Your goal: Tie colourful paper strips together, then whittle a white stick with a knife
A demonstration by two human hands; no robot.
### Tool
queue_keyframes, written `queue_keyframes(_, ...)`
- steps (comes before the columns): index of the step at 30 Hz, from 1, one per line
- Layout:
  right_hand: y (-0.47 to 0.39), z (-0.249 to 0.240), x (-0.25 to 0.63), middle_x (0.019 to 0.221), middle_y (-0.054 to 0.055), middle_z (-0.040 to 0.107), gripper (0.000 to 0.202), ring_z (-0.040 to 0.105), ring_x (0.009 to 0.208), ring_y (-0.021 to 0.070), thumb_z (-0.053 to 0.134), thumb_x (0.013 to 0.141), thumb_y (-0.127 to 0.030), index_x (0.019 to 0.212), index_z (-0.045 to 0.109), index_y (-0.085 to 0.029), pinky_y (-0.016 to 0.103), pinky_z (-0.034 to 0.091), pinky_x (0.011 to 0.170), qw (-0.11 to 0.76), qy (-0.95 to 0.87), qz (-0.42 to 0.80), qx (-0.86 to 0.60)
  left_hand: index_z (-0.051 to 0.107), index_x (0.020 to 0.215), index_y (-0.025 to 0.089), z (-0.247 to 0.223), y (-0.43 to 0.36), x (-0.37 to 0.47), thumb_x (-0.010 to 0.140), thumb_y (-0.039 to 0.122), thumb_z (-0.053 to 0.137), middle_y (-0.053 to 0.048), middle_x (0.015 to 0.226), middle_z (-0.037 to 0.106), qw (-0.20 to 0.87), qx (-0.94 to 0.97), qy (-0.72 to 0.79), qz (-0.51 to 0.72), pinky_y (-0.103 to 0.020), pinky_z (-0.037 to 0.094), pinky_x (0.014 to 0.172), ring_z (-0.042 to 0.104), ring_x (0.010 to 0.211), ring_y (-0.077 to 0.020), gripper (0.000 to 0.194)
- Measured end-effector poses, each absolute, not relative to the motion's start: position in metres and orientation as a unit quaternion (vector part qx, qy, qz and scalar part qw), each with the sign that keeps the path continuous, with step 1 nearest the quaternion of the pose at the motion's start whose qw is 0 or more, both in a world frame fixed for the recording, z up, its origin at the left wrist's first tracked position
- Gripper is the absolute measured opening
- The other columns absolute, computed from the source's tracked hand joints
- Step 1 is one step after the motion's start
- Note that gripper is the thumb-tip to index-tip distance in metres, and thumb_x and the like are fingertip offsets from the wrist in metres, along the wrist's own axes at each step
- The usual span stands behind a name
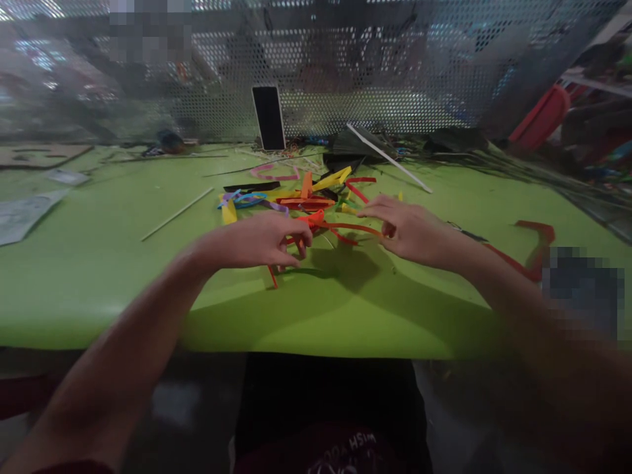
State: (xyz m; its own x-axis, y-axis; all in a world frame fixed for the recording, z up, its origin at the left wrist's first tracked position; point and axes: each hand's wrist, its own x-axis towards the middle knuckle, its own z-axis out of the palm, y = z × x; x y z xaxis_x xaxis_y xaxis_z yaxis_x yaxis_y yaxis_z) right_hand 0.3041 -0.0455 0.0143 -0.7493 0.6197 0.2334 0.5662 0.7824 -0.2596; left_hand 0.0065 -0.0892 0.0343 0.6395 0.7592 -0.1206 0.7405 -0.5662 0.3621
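Observation:
Over the middle of the green table, my left hand (269, 240) is closed at the red-orange folded piece (312, 220), its fingers bent round the near left part. A narrow orange strip (348, 226) runs from that piece to my right hand (407, 230), whose thumb and fingers pinch its far end. Just beyond my hands lies a pile of coloured strips: orange pieces (303, 203), a yellow strip (340, 178), blue and purple strips (247, 197), a black strip (251, 187) and a pink loop (274, 175).
A phone (269, 118) stands upright against the perforated metal screen (316, 52). A thin stick (178, 214) lies left, a white stick (390, 158) at the back. A red strip (538, 230) is at the right, paper (24, 214) at the far left, and dark strands (518, 178) behind right.

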Motion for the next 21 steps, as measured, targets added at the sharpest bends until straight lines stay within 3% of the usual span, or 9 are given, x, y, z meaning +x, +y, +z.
queue_keyframes(5, -0.039, 0.011, 0.306, 0.133, 0.006, 0.063, 0.049, 0.060, 0.119, 0.0289, 0.060, 0.086, -0.022, 0.134, 0.063, -0.031, 0.046, 0.051, 0.099, 0.164, -0.925, 0.091, -0.329, 0.067, 0.100, 0.020, 0.033, -0.089, 0.005, 0.086, 0.037, 0.064, -0.001, 0.089, 0.072, 0.203, 0.876, 0.437, 0.024, -0.024, 0.044, 0.068, 0.066, 0.071, -0.0123, 0.022)
queue_keyframes(11, -0.034, 0.010, 0.306, 0.130, 0.011, 0.063, 0.044, 0.065, 0.104, 0.0283, 0.062, 0.087, -0.029, 0.130, 0.064, -0.025, 0.043, 0.054, 0.088, 0.162, -0.919, 0.109, -0.342, 0.067, 0.101, 0.020, 0.034, -0.092, 0.005, 0.090, 0.038, 0.058, -0.002, 0.090, 0.072, 0.197, 0.867, 0.458, 0.012, -0.026, 0.046, 0.072, 0.068, 0.073, -0.0144, 0.023)
queue_keyframes(16, -0.034, 0.012, 0.305, 0.129, 0.014, 0.062, 0.041, 0.065, 0.104, 0.0287, 0.059, 0.084, -0.021, 0.125, 0.065, -0.019, 0.043, 0.054, 0.087, 0.142, -0.924, 0.099, -0.342, 0.066, 0.099, 0.019, 0.035, -0.092, 0.005, 0.090, 0.033, 0.054, -0.002, 0.087, 0.071, 0.178, 0.868, 0.463, 0.013, -0.026, 0.045, 0.070, 0.067, 0.072, -0.0147, 0.021)
queue_keyframes(21, -0.034, 0.011, 0.306, 0.123, 0.009, 0.065, 0.041, 0.064, 0.104, 0.0276, 0.062, 0.088, -0.028, 0.129, 0.065, -0.026, 0.042, 0.053, 0.088, 0.155, -0.922, 0.096, -0.342, 0.067, 0.099, 0.019, 0.038, -0.093, 0.007, 0.090, 0.032, 0.054, -0.003, 0.089, 0.072, 0.177, 0.869, 0.463, 0.003, -0.026, 0.045, 0.073, 0.067, 0.075, -0.0154, 0.021)
